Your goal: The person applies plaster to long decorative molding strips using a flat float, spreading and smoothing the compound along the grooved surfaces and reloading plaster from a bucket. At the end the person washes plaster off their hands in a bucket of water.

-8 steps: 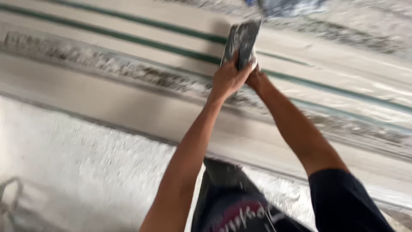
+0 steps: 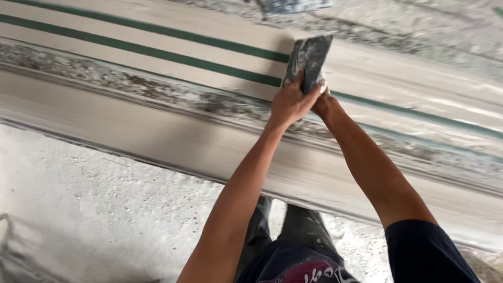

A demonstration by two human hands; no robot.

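Note:
Both my hands grip one dark, flat rectangular pad, like a sanding block smeared with grey dust. My left hand wraps its lower edge from the left, and my right hand holds it from the right, partly hidden behind the left. The pad lies pressed flat against a long pale moulded surface with two green stripes running along it. Both arms stretch forward from my body at the bottom of the view.
Rough, patchy grey plaster runs in a band below the stripes. A dusty concrete floor lies beneath the moulding. My dark trousers show at bottom centre. A blurred grey object sits at the top edge.
The pad and both hands sit at about the same place on the moulding; the view has shifted only slightly.

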